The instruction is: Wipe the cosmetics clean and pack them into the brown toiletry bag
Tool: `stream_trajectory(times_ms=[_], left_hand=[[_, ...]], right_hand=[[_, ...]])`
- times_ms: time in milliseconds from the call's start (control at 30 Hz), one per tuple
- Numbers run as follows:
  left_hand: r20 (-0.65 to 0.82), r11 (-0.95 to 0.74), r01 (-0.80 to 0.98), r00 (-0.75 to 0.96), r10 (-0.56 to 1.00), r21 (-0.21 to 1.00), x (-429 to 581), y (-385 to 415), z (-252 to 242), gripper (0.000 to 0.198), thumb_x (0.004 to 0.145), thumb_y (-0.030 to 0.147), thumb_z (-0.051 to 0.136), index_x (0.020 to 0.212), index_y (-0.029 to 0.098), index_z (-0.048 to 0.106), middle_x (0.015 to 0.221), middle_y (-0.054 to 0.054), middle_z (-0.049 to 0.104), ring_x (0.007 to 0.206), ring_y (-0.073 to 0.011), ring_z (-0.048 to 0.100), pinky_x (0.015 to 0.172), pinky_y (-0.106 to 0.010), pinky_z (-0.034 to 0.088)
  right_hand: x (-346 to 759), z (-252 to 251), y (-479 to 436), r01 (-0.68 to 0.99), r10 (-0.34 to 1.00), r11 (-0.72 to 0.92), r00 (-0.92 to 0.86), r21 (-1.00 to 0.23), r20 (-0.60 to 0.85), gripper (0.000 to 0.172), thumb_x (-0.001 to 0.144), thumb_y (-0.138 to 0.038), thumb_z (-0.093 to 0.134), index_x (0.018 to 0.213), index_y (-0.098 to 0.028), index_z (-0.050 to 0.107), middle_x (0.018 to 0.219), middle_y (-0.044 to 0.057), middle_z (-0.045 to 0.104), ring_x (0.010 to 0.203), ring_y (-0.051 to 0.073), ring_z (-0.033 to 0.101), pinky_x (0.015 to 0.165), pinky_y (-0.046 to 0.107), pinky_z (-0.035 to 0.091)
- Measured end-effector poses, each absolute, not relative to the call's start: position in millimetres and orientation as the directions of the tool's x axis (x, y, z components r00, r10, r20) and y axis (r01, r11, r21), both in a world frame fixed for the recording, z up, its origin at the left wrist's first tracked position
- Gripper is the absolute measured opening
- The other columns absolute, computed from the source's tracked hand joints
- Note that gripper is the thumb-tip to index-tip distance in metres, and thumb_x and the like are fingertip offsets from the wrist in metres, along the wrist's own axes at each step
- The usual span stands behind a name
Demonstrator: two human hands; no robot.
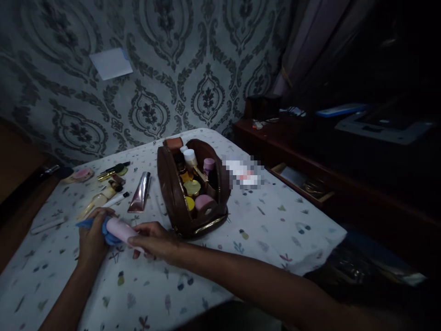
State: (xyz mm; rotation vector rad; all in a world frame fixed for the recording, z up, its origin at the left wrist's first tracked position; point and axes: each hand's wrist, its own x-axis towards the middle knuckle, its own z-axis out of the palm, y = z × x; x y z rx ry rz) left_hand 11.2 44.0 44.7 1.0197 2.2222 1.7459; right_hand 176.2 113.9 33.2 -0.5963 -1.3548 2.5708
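My left hand (94, 232) grips a blue cloth (110, 235), which is bunched against one end of a pale pink tube-shaped bottle (120, 229). Around the other end of that bottle are the fingers of my right hand (149, 240). Just beyond my right hand stands a brown toiletry bag (167, 188), unzipped, with several jars and bottles inside. Among them are a white-capped bottle (189, 157), a yellow-lidded jar (192, 186) and a pink lid (205, 202). A shiny silvery-pink squeeze tube (139, 193) lies left of the bag.
Several cosmetics, including a white pen-like tube (116, 201) and a gold tube (105, 175), lie at the table's left. A patterned cloth covers the table (262, 243). Right of it, a dark red cabinet has a drawer (301, 181) partly out. A blurred patch lies beside the bag.
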Motion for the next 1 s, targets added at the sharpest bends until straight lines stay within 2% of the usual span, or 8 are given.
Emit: stream_trajectory(times_ms=[67, 200, 300, 433, 533, 667, 833, 1000], left_hand=[[0.279, 0.08, 0.4, -0.755, 0.594, 0.913, 8, 44, 43, 0.031, 0.077, 0.049, 0.058, 0.072, 0.019, 0.062, 0.066, -0.001, 0.06, 0.061, -0.0169, 0.052, 0.052, -0.027, 0.041], [0.269, 0.036, 0.37, -0.735, 0.623, 0.928, 1, 43, 40, 0.029, 0.075, 0.047, 0.059, 0.07, 0.019, 0.061, 0.065, 0.001, 0.057, 0.06, -0.0151, 0.048, 0.051, -0.026, 0.037], [0.242, 0.037, 0.334, -0.751, 0.614, 0.942, -2, 42, 38, 0.025, 0.075, 0.043, 0.06, 0.068, 0.019, 0.059, 0.061, 0.003, 0.051, 0.056, -0.0136, 0.044, 0.048, -0.024, 0.033], [0.247, 0.051, 0.344, -0.761, 0.6, 0.938, -5, 40, 36, 0.024, 0.078, 0.04, 0.059, 0.067, 0.019, 0.059, 0.058, 0.003, 0.048, 0.054, -0.0134, 0.042, 0.047, -0.024, 0.032], [0.24, 0.069, 0.358, -0.745, 0.622, 0.931, -5, 37, 35, 0.024, 0.078, 0.041, 0.058, 0.067, 0.019, 0.06, 0.06, 0.003, 0.051, 0.056, -0.0136, 0.045, 0.048, -0.023, 0.034], [0.232, 0.076, 0.353, -0.748, 0.621, 0.933, -2, 33, 36, 0.027, 0.078, 0.044, 0.058, 0.068, 0.019, 0.06, 0.059, 0.003, 0.051, 0.054, -0.0138, 0.045, 0.048, -0.024, 0.035], [0.233, 0.025, 0.311, -0.761, 0.605, 0.95, -1, 30, 36, 0.029, 0.076, 0.046, 0.061, 0.068, 0.018, 0.061, 0.063, 0.002, 0.054, 0.057, -0.0128, 0.046, 0.049, -0.023, 0.036], [0.136, 0.069, 0.203, -0.836, 0.532, 0.977, 0, 30, 41, 0.021, 0.068, 0.038, 0.064, 0.065, 0.018, 0.059, 0.059, 0.002, 0.053, 0.054, -0.0121, 0.045, 0.046, -0.023, 0.034]], right_hand=[[175, 31, 117, 0.013, 0.283, -0.684, -0.917, -0.73, -0.281, 0.001, 0.08, -0.014, 0.063, 0.081, -0.013, 0.063, 0.059, -0.003, 0.062, 0.042, 0.005, 0.048, 0.037, 0.017, 0.019], [173, 28, 121, 0.005, 0.195, -0.812, -0.94, -0.583, -0.28, 0.016, 0.083, -0.025, 0.062, 0.085, -0.009, 0.065, 0.066, 0.006, 0.067, 0.049, 0.007, 0.052, 0.038, 0.016, 0.018], [174, 30, 119, -0.016, 0.247, -0.722, -0.94, -0.692, -0.236, 0.027, 0.084, -0.034, 0.062, 0.095, -0.009, 0.066, 0.07, 0.004, 0.067, 0.052, 0.008, 0.054, 0.04, 0.016, 0.026], [179, 33, 113, 0.01, 0.444, -0.342, -0.88, -0.94, -0.171, 0.041, 0.083, -0.032, 0.067, 0.121, -0.017, 0.063, 0.071, -0.003, 0.064, 0.048, 0.005, 0.048, 0.043, 0.016, 0.033], [180, 31, 111, 0.005, 0.513, -0.23, -0.849, -0.973, -0.126, 0.039, 0.085, -0.03, 0.063, 0.122, -0.017, 0.063, 0.073, -0.003, 0.064, 0.049, 0.005, 0.05, 0.045, 0.016, 0.037], [178, 27, 110, -0.054, 0.467, -0.399, -0.871, -0.915, -0.152, 0.036, 0.087, -0.036, 0.064, 0.116, -0.014, 0.064, 0.075, 0.002, 0.069, 0.054, 0.01, 0.062, 0.044, 0.017, 0.041], [172, 25, 111, -0.067, 0.356, -0.699, -0.896, -0.712, -0.264, 0.026, 0.092, -0.032, 0.059, 0.101, -0.009, 0.066, 0.074, 0.007, 0.071, 0.059, 0.013, 0.069, 0.045, 0.017, 0.045], [166, 16, 111, -0.095, 0.362, -0.714, -0.898, -0.694, -0.249, 0.035, 0.084, -0.035, 0.072, 0.105, -0.009, 0.063, 0.08, 0.007, 0.07, 0.063, 0.014, 0.069, 0.052, 0.02, 0.051]])
